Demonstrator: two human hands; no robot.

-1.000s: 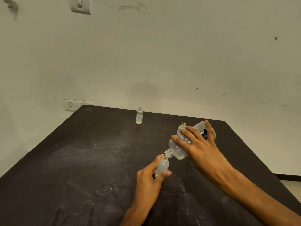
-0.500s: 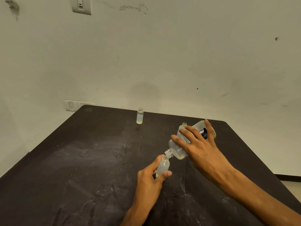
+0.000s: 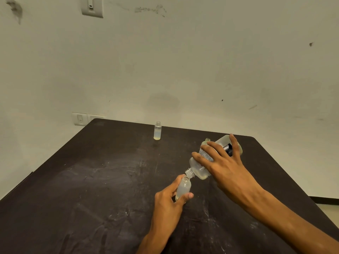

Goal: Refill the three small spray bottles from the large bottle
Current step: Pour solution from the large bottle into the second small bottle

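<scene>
My right hand (image 3: 225, 165) grips the large clear bottle (image 3: 200, 170), tipped with its open neck pointing down-left. That neck rests right over the mouth of a small frosted bottle (image 3: 183, 188), which my left hand (image 3: 168, 204) holds upright just above the dark table (image 3: 91, 180). A second small bottle (image 3: 157, 130) stands uncapped at the far edge, with a little yellowish liquid at its bottom. Behind the large bottle, only the open neck of a third small bottle (image 3: 207, 140) shows.
The table's far edge runs along a pale wall (image 3: 183, 70). Wall switches (image 3: 80, 118) sit at the table's far left corner. The right table edge drops to the floor (image 3: 328, 208).
Nothing has visibly changed: both hands hold the same pouring pose with the large bottle tipped over the small one.
</scene>
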